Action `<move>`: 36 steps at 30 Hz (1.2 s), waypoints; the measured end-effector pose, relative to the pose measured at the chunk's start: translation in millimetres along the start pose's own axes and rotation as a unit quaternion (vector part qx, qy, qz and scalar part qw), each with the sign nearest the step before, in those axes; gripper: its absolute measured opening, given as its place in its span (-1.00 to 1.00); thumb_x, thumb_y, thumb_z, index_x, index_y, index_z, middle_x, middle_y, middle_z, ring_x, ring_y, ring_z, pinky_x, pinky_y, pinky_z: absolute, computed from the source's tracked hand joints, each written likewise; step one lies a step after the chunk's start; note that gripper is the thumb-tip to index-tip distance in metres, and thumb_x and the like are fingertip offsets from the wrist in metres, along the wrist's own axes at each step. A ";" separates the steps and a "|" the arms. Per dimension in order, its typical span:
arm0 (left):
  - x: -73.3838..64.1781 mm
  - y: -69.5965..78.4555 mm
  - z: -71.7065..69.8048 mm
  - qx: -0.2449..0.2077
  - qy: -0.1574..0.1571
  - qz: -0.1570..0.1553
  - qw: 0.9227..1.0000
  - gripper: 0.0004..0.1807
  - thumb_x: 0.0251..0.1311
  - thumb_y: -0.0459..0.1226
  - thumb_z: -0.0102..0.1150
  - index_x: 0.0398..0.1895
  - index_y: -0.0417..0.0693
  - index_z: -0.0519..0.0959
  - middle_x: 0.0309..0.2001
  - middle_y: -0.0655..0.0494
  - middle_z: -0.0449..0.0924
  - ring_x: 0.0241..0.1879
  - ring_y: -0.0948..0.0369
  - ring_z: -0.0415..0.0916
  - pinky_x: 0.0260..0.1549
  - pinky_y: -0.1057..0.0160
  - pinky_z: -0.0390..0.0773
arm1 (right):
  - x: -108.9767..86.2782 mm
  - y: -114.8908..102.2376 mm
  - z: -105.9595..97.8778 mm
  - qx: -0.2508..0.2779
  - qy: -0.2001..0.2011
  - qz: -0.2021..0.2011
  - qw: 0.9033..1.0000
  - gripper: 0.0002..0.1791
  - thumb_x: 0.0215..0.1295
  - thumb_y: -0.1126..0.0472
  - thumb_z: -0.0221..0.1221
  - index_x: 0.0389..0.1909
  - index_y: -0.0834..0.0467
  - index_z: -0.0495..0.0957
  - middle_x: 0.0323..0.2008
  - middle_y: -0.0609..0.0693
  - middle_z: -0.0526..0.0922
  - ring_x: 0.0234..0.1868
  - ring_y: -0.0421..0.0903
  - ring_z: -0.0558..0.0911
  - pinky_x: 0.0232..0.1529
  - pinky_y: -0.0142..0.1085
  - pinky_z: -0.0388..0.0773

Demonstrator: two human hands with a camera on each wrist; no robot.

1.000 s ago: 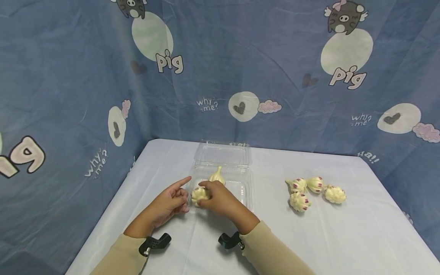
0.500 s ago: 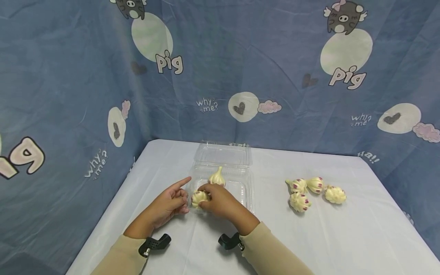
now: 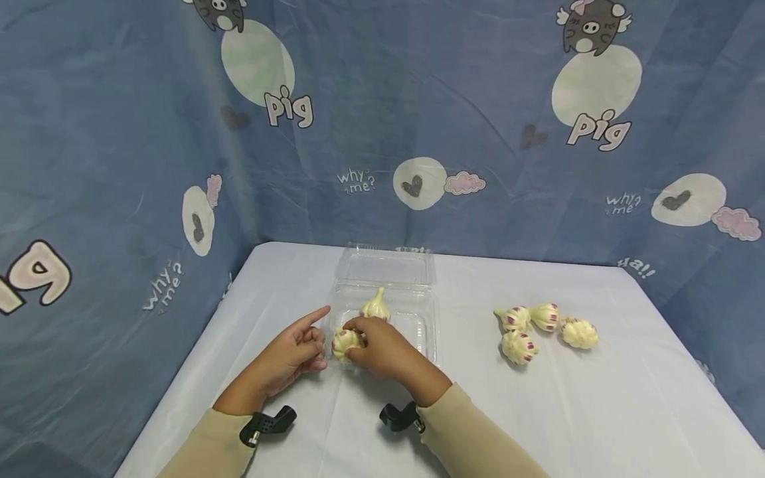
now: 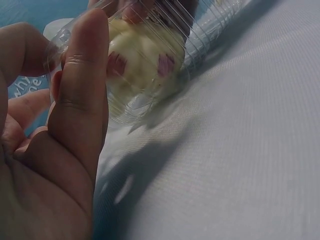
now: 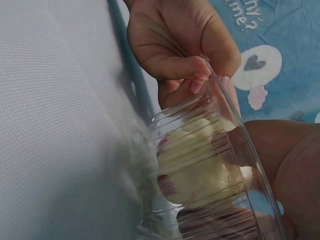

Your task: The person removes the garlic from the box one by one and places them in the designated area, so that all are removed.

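A clear plastic clamshell container (image 3: pixel 435 332) lies on the table with its lid (image 3: pixel 385 267) folded back. My left hand (image 3: pixel 294 355) pinches the container's left rim between thumb and fingers, while the index finger points away. Inside the near left corner sits a pale garlic bulb (image 3: pixel 346 343) with purple marks, gripped by the thumb and fingers of my right hand (image 3: pixel 385 345). Through the ribbed wall, both wrist views show this garlic bulb (image 4: pixel 142 57) low in the container. Behind it, a second garlic bulb (image 3: pixel 376 308) stands stem up, partly hidden by my right hand.
Several more garlic bulbs (image 3: pixel 518 346) lie in a loose cluster on the white tablecloth (image 3: pixel 574 411) to the right of the container. A blue printed curtain (image 3: pixel 514 219) rises at the table's back and left edges.
The head view has shifted slightly, so the scene sits a little further left. Both hands and the gripped garlic bulb stay almost in place.
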State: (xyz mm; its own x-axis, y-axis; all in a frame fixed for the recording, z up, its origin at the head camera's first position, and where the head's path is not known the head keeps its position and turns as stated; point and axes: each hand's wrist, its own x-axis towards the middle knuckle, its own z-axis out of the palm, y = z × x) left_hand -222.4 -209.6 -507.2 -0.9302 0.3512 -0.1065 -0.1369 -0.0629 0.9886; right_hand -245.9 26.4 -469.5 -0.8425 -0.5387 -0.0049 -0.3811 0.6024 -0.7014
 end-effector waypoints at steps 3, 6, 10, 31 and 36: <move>0.7 0.1 -0.1 0.001 -0.001 0.000 1.000 -0.13 0.40 -0.56 -0.02 0.71 0.03 -0.01 -0.21 0.12 0.34 -0.34 0.29 0.47 -0.28 0.32 0.76 | 1.0 0.3 -2.1 -0.003 0.005 -0.002 1.000 -0.55 0.29 0.18 0.40 0.21 0.06 0.63 0.04 -0.04 0.69 -0.05 -0.13 0.64 0.00 -0.22 0.62; 1.6 -0.9 0.2 0.002 -0.002 0.001 1.000 -0.13 0.40 -0.56 -0.01 0.71 0.02 -0.02 -0.21 0.12 0.35 -0.34 0.29 0.46 -0.28 0.31 0.77 | 1.3 0.8 -3.6 -0.001 0.008 -0.001 1.000 -0.54 0.31 0.17 0.40 0.22 0.05 0.62 0.04 -0.05 0.69 -0.03 -0.14 0.64 0.01 -0.22 0.63; 1.7 -2.5 0.3 0.003 0.000 0.000 1.000 -0.14 0.42 -0.55 0.00 0.71 0.00 -0.02 -0.22 0.12 0.36 -0.34 0.28 0.46 -0.27 0.31 0.77 | 1.1 1.1 -4.4 0.013 0.012 -0.005 1.000 -0.54 0.32 0.18 0.40 0.23 0.07 0.63 0.03 -0.05 0.70 -0.03 -0.16 0.65 0.00 -0.23 0.64; 0.9 0.9 1.0 0.004 0.006 -0.004 1.000 -0.15 0.40 -0.56 -0.01 0.70 -0.02 0.00 -0.22 0.12 0.36 -0.30 0.28 0.44 -0.26 0.30 0.77 | -3.9 1.3 -12.7 0.076 0.080 -0.021 0.994 -0.53 0.33 0.23 0.38 0.25 0.09 0.60 0.16 0.06 0.63 0.13 -0.02 0.70 0.15 -0.22 0.69; 0.1 0.9 1.1 0.003 0.008 -0.005 1.000 -0.14 0.39 -0.57 -0.01 0.70 -0.03 0.00 -0.22 0.12 0.36 -0.31 0.28 0.45 -0.26 0.31 0.77 | -5.2 4.8 -15.4 0.078 0.093 -0.020 0.992 -0.54 0.32 0.22 0.37 0.24 0.07 0.60 0.11 0.03 0.63 0.11 -0.03 0.69 0.13 -0.22 0.69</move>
State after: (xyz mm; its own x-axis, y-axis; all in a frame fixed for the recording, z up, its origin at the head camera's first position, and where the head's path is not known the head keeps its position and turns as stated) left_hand -222.3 -208.6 -506.2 -0.9340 0.3370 -0.1184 -0.1446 -0.0536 0.9880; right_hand -249.2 41.2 -461.8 -0.8888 -0.4343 0.1465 -0.3645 0.4758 -0.8005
